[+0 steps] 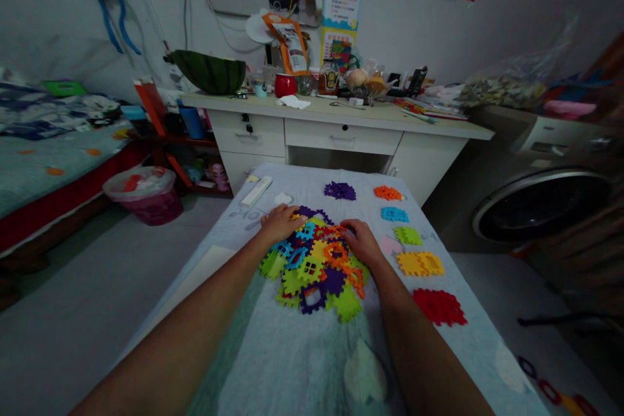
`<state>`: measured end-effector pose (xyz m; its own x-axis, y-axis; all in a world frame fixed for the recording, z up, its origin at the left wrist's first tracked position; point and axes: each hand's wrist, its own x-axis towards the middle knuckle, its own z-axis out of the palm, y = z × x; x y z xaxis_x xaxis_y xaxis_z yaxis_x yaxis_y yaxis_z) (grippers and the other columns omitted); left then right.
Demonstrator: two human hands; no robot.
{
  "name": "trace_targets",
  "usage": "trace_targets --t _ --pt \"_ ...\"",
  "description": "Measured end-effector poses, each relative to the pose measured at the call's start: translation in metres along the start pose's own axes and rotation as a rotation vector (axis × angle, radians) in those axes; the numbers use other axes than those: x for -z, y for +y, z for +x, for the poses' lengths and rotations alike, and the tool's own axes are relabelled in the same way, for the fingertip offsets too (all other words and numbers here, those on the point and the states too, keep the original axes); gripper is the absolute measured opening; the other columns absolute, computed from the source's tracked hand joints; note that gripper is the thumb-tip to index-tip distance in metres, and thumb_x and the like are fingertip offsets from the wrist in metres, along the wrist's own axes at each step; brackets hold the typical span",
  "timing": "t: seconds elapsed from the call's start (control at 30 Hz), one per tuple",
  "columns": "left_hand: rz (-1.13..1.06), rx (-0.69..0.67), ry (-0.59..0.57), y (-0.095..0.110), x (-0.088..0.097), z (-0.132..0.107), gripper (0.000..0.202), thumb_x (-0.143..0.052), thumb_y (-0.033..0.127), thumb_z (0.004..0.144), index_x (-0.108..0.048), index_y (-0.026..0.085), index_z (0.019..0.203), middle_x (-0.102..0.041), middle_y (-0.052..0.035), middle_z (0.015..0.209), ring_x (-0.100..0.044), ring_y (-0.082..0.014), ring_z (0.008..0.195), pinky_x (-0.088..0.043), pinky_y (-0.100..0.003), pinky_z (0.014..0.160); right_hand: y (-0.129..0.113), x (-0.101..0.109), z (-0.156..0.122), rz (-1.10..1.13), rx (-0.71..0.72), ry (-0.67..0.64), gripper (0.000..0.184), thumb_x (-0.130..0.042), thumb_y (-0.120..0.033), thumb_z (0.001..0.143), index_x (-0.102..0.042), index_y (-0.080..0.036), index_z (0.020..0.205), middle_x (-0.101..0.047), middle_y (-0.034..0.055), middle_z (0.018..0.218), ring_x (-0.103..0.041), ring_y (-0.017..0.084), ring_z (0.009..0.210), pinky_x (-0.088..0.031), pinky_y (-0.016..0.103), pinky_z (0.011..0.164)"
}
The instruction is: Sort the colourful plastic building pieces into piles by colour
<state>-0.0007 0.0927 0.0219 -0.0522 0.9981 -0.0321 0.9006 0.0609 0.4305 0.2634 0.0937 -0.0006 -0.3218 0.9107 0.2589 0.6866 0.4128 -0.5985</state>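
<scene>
A heap of jagged-edged plastic building tiles (pixel 312 266) in green, purple, yellow, blue, orange and red lies in the middle of the cloth-covered table (pixel 287 357). My left hand (pixel 281 223) rests on the heap's upper left, fingers stretched out and thumb apart over yellow and blue tiles. At the upper right edge, my right hand (pixel 361 242) touches orange tiles with fingers slightly bent and apart. Sorted by colour along the right and back are purple tiles (pixel 340 190), orange tiles (pixel 388 193), blue tiles (pixel 394 214), green tiles (pixel 408 235), yellow tiles (pixel 420 264) and red tiles (pixel 439 307).
A white strip-shaped object (pixel 257 192) lies at the table's back left. Behind stands a white desk (pixel 341 136) with a watermelon piece (pixel 209 71), jars and papers. A washing machine (pixel 541 182) is at right, a pink bin (pixel 146 198) and a bed (pixel 53 162) at left.
</scene>
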Motion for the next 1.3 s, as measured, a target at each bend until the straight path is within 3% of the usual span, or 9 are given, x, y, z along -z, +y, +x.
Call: trace_targets --t 0.23,0.4,0.5,0.73,0.87,0.97,1.13,1.2,1.3 --pt "-0.011 -0.045 0.004 0.006 -0.005 -0.029 0.055 -0.036 0.056 0.091 -0.047 0.031 0.138 -0.043 -0.01 0.148 -0.04 -0.0316 0.135 -0.031 -0.056 0.106 0.001 0.001 -0.001 0.006 0.006 -0.04 0.028 -0.056 -0.021 0.084 -0.067 -0.02 0.11 -0.068 0.0058 0.114 -0.057 0.022 0.11 -0.039 0.036 0.101" --pt "-0.026 -0.143 0.038 0.003 -0.009 -0.051 0.048 -0.042 0.053 0.09 -0.054 0.029 0.131 -0.045 -0.0088 0.145 -0.045 -0.0304 0.131 -0.038 -0.049 0.104 0.001 0.004 -0.002 0.039 -0.028 -0.091 0.035 -0.061 -0.021 0.081 -0.065 -0.021 0.116 -0.067 0.0054 0.118 -0.053 0.024 0.116 -0.038 0.039 0.104" --pt "-0.118 -0.205 0.124 0.0 -0.01 -0.058 0.045 -0.046 0.048 0.09 -0.057 0.025 0.127 -0.051 -0.009 0.138 -0.049 -0.0277 0.128 -0.039 -0.044 0.106 0.002 0.004 -0.001 0.09 -0.039 -0.084 0.036 -0.062 -0.021 0.079 -0.065 -0.02 0.115 -0.066 0.0065 0.117 -0.054 0.023 0.114 -0.039 0.04 0.103" --pt "-0.316 -0.104 0.408 -0.008 -0.011 -0.062 0.039 -0.046 0.042 0.089 -0.065 0.016 0.11 -0.055 -0.0142 0.128 -0.051 -0.0285 0.125 -0.038 -0.043 0.109 0.011 -0.007 0.001 0.302 -0.042 0.114 0.034 -0.064 -0.023 0.072 -0.065 -0.018 0.105 -0.061 0.0059 0.103 -0.06 0.019 0.093 -0.048 0.035 0.09" --pt "-0.338 -0.13 0.417 -0.015 -0.015 -0.063 0.035 -0.045 0.041 0.089 -0.066 0.017 0.104 -0.062 -0.0116 0.116 -0.057 -0.0271 0.115 -0.043 -0.042 0.101 0.015 -0.011 0.002 0.319 -0.186 0.268 0.026 -0.061 -0.029 0.074 -0.065 -0.017 0.096 -0.062 0.0058 0.096 -0.058 0.017 0.075 -0.051 0.034 0.076" --pt "-0.341 -0.153 0.365 -0.017 -0.018 -0.063 0.035 -0.044 0.041 0.09 -0.066 0.018 0.105 -0.066 -0.0088 0.108 -0.061 -0.0252 0.105 -0.047 -0.04 0.094 0.018 -0.013 0.003 0.328 -0.294 0.363 0.028 -0.059 -0.033 0.076 -0.064 -0.017 0.099 -0.065 0.0068 0.095 -0.059 0.018 0.074 -0.051 0.032 0.072" --pt "-0.343 -0.181 0.33 -0.016 -0.02 -0.061 0.032 -0.046 0.039 0.088 -0.067 0.018 0.1 -0.068 -0.0088 0.106 -0.063 -0.0249 0.101 -0.047 -0.039 0.09 0.017 -0.009 0.0 0.108 -0.255 0.436 0.035 -0.053 -0.03 0.08 -0.061 -0.013 0.11 -0.064 0.0132 0.111 -0.06 0.022 0.093 -0.048 0.036 0.084" --pt "-0.371 -0.17 0.343 -0.016 -0.02 -0.059 0.03 -0.047 0.038 0.087 -0.067 0.019 0.098 -0.068 -0.0079 0.104 -0.063 -0.0239 0.099 -0.048 -0.037 0.089 0.015 -0.003 -0.002 -0.067 -0.238 0.374 0.037 -0.054 -0.027 0.079 -0.062 -0.012 0.111 -0.064 0.0141 0.108 -0.058 0.024 0.095 -0.045 0.038 0.089" --pt "-0.413 -0.148 0.38 -0.016 -0.019 -0.057 0.026 -0.049 0.036 0.086 -0.068 0.02 0.095 -0.068 -0.0068 0.101 -0.064 -0.0229 0.096 -0.049 -0.036 0.088 0.011 0.005 -0.004 -0.223 -0.275 0.215 0.04 -0.06 -0.025 0.075 -0.062 -0.011 0.113 -0.066 0.0107 0.093 -0.057 0.024 0.089 -0.043 0.036 0.085"
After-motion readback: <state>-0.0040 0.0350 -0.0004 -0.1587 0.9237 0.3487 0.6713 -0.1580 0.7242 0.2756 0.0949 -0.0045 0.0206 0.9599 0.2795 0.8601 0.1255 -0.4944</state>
